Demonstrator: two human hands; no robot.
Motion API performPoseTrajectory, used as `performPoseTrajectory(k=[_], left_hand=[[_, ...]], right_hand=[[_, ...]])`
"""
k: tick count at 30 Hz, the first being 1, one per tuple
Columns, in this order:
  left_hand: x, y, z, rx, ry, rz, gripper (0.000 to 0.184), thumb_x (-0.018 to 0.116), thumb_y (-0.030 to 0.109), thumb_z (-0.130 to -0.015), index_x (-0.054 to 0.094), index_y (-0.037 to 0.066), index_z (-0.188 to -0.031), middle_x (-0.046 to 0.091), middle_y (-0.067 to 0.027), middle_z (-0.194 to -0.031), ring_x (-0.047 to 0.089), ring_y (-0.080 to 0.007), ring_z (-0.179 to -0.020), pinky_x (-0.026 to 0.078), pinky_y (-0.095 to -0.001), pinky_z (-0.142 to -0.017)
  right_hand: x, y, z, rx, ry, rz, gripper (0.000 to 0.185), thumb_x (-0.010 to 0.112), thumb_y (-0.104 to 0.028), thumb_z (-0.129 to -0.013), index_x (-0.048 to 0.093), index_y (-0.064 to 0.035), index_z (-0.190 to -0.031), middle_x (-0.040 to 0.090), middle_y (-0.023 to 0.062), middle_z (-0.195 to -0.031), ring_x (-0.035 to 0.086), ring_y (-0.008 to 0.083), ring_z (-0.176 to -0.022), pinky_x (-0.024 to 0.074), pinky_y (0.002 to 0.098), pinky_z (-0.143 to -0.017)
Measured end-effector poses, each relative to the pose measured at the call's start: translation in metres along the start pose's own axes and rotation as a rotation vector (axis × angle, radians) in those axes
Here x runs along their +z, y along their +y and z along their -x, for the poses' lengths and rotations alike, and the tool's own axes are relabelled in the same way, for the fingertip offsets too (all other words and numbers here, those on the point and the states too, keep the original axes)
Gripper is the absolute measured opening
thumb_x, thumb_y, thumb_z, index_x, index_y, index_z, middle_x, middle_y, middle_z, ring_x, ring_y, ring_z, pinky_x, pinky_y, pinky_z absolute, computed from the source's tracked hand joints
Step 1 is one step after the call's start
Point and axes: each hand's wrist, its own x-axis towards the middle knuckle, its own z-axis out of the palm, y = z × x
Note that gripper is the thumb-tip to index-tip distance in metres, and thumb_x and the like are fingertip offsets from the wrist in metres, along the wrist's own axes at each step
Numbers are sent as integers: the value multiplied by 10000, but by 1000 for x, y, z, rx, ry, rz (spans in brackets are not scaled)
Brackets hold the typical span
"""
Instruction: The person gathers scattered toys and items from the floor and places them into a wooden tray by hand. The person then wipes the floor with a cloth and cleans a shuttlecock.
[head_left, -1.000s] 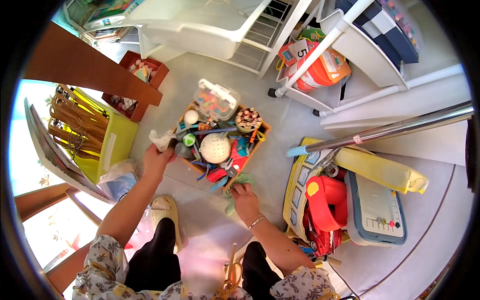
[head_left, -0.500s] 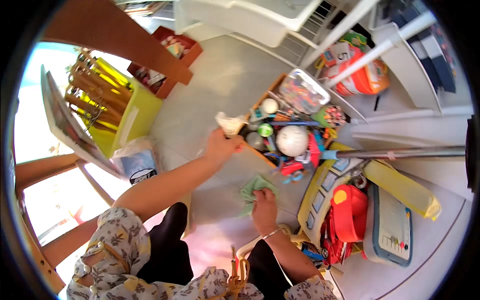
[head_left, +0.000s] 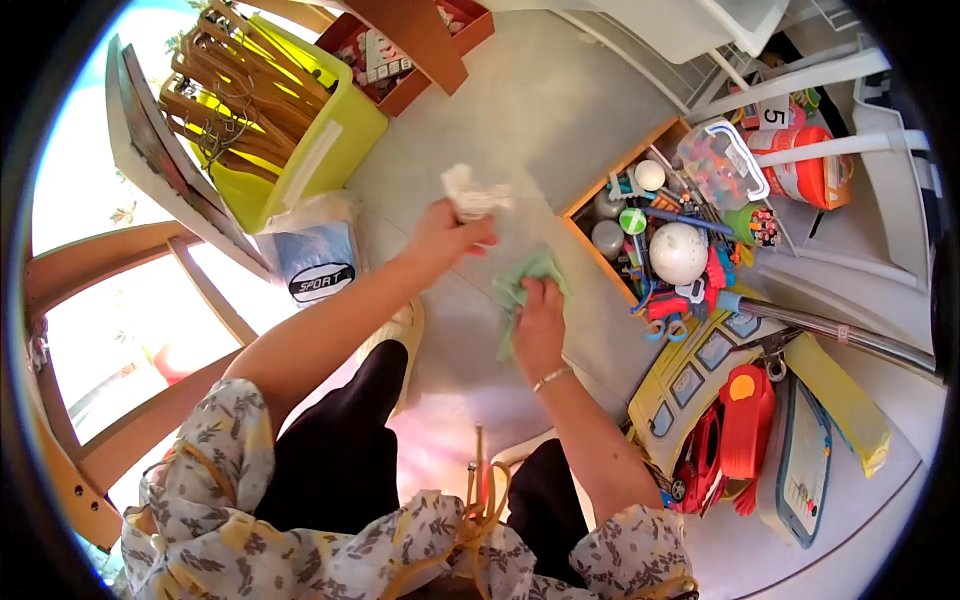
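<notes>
My left hand (head_left: 447,240) is closed around a crumpled white cloth (head_left: 474,193), which sticks out past the fingers above the grey floor. Just to its right and nearer my body, my right hand (head_left: 540,328) grips a light green cloth (head_left: 533,274). Part of the green cloth hangs on the left side of that hand, low over or touching the floor; I cannot tell which. Right of both hands stands a wooden box (head_left: 598,262) full of toys and small items, among them a white ball (head_left: 678,253).
At left are a lime-green bin (head_left: 335,155) of wooden hangers, a leaning framed board (head_left: 165,165) and a bag marked SPORT (head_left: 315,262). A red box (head_left: 400,85) lies at the back. A yellow toy bus (head_left: 690,375), red toy car (head_left: 700,450) and metal pole (head_left: 840,335) are at right.
My view has shifted, so the toy box sits farther right. Both hands have moved away from the box's edge relative to it, and each still holds its cloth.
</notes>
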Motion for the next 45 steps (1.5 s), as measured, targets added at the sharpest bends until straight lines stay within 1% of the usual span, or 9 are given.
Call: performPoseTrajectory(k=[8,15,22,24,32,36,40,43,45], left_hand=[[-92,-43,21,-80,253,-229,287,684,144,-832,608,-12,-1062,666,-75,-982,656,-157,-893,520,-296,-746],[-124,-62,21,25,331,-679,490,681,153,-762,550,-2,-1207,637,-195,-1125,588,-372,-1084,458,-406,-923],[-134,-75,26,232,263,-847,606,646,124,-752,469,-9,-1316,523,-257,-1282,486,-411,-1213,405,-428,-1011],[-143,-89,27,278,294,-908,632,658,111,-740,457,9,-1330,544,-245,-1264,517,-397,-1184,429,-420,-981],[-150,-80,35,266,216,-744,508,636,146,-772,523,-14,-1241,603,-264,-1158,568,-430,-1098,466,-431,-918],[-161,-91,31,182,240,-449,421,656,167,-815,571,-13,-1186,675,-155,-1049,634,-270,-997,484,-349,-859],[-159,-88,31,104,174,-277,356,656,160,-843,599,-25,-1142,672,-66,-1039,598,-125,-931,481,-302,-817],[-152,-73,36,84,177,-178,319,650,134,-853,617,-3,-1139,657,-37,-1053,585,-127,-936,465,-294,-824],[-162,-78,37,64,142,-161,311,648,125,-864,620,11,-1152,649,-18,-1073,574,-121,-955,452,-287,-843]], right_hand=[[43,-52,-70,-266,-211,-32,355,544,42,-769,571,-83,-1100,524,118,-1129,515,335,-1047,501,396,-860],[39,-82,-163,-482,-133,68,431,578,53,-718,652,-123,-1104,581,72,-1183,527,307,-1040,465,368,-941],[73,-60,-87,-707,-146,154,422,575,20,-715,701,-164,-1074,582,-2,-1227,522,260,-1058,449,322,-952],[64,-50,-61,-716,-342,107,407,574,-3,-722,704,-172,-1069,582,-14,-1231,517,245,-1060,440,318,-962],[33,0,16,-688,-485,96,418,598,19,-695,699,-153,-1062,587,-13,-1218,503,255,-1071,447,334,-948],[30,-12,11,-596,-455,-19,461,577,80,-670,693,-135,-1061,590,38,-1213,496,293,-1085,445,363,-952],[46,-85,-79,-552,-127,-164,468,547,109,-695,693,-135,-1066,615,50,-1190,519,301,-1067,459,358,-936],[94,-117,-116,-595,-72,-173,432,568,64,-713,687,-142,-1073,602,46,-1218,512,300,-1085,443,386,-950],[120,-135,-111,-455,-204,97,391,559,-41,-744,678,-124,-1108,601,32,-1228,496,271,-1123,413,390,-973]])
